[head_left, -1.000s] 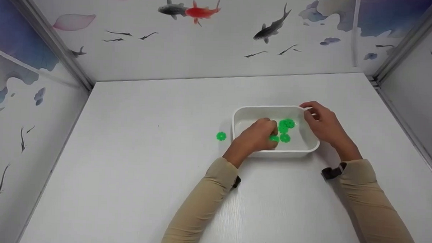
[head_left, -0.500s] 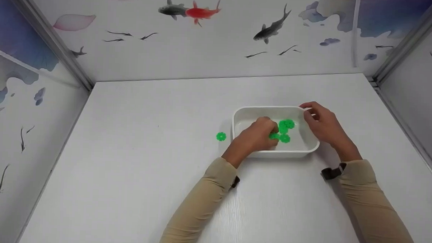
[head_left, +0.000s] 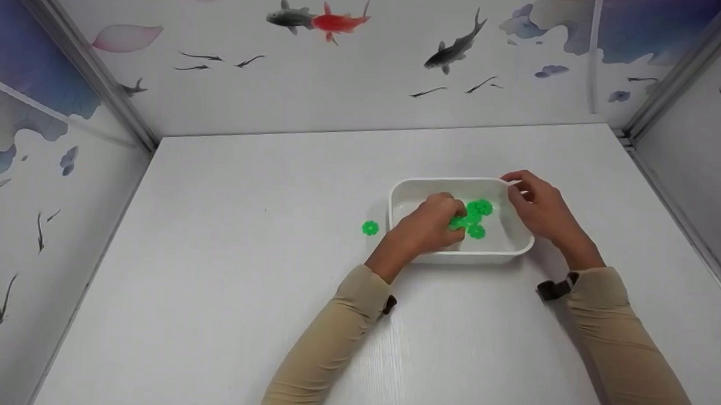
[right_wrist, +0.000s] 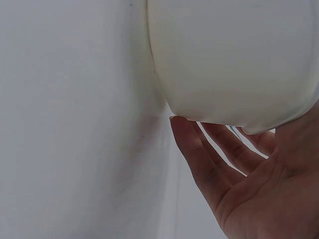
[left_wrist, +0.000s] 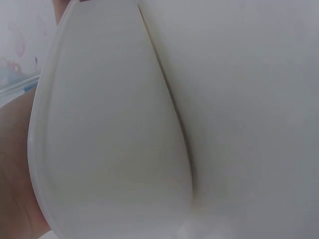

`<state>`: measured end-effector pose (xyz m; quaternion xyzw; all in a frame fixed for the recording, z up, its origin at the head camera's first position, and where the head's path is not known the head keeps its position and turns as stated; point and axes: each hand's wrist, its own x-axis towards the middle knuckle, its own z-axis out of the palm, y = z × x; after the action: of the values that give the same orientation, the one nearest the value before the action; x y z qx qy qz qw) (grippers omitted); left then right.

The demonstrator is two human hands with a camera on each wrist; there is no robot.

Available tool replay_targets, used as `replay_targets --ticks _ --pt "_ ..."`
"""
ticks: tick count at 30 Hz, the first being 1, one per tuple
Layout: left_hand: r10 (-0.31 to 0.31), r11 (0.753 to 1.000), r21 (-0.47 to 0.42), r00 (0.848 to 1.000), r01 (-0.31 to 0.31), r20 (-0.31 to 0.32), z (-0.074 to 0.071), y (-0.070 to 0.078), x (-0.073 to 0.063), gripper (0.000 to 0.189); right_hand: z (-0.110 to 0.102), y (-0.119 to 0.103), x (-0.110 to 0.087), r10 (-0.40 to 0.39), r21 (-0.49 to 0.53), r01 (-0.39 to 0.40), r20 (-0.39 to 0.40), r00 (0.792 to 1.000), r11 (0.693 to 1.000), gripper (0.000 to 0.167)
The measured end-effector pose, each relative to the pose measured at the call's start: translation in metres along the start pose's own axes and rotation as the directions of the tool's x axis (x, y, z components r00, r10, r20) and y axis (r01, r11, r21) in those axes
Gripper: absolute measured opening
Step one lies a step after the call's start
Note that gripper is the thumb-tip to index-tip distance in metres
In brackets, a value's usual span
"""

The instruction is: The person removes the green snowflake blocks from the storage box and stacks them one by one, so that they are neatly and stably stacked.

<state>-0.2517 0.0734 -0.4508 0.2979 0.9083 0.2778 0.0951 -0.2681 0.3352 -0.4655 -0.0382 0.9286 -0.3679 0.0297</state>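
In the head view, a white rectangular tray (head_left: 460, 257) stands on the table with several green flower-shaped discs (head_left: 477, 231) inside. My left hand (head_left: 428, 224) reaches over its front left side, fingers curled, and pinches one green disc (head_left: 457, 222); the fingertips are partly hidden. At the far right corner, my right hand (head_left: 540, 206) grips the rim. The right wrist view has that hand's fingers (right_wrist: 194, 149) against the outside of the wall. Only the tray's outer wall (left_wrist: 109, 114) and part of the left hand (left_wrist: 17, 169) show in the left wrist view.
One loose green disc (head_left: 370, 228) lies on the white table (head_left: 214, 269), just left of the tray. Printed panels with fish (head_left: 341, 76) border the table at the back and on both sides.
My left hand has shifted slightly away from me inside the tray, and the green disc at its fingertips has moved with it towards the other discs. The right hand stays on the rim.
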Motion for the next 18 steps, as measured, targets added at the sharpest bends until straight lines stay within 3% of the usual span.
replay_targets --ticks 7,13,18 --pt "0.079 0.996 -0.038 0.995 -0.082 -0.063 -0.003 -0.006 -0.009 0.037 0.001 0.001 0.0 -0.007 0.001 0.007 -0.005 1.0 1.0 0.043" --pt "0.191 0.979 -0.045 0.973 -0.198 -0.132 -0.006 -0.012 -0.018 0.035 -0.001 0.0 -0.001 -0.018 0.016 0.018 -0.004 1.0 1.0 0.041" --pt "0.215 0.974 -0.038 0.963 -0.224 -0.162 -0.012 -0.014 -0.027 0.036 0.0 0.0 -0.001 -0.016 0.014 0.016 -0.002 1.0 1.0 0.042"
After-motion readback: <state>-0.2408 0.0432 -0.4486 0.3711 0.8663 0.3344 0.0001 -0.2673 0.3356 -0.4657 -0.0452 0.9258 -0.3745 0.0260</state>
